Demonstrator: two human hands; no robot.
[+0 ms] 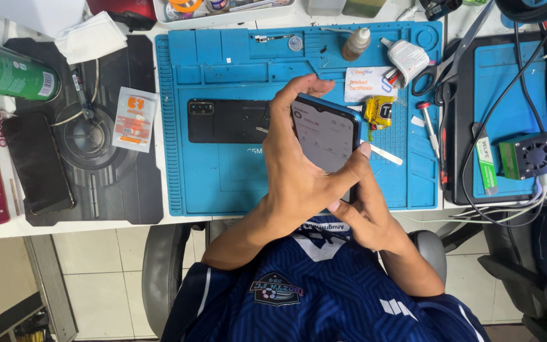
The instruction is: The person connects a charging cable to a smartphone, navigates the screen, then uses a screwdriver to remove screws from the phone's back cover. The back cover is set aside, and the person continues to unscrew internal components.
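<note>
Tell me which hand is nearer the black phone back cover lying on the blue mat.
Left. The left hand overlaps the black back cover's right end; the right hand sits farther right, under the held phone.

The left hand (299, 171) hides the lower left of the held phone (327, 136) and one end of the black back cover (226, 120). The green spray can (7, 73) is cut off by the left edge.

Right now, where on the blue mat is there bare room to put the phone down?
The blue mat is bare along its lower left, below the black back cover. Both hands, left hand and right hand, hold the phone. The upper right is crowded: dropper bottle, glue tube, scissors.
</note>
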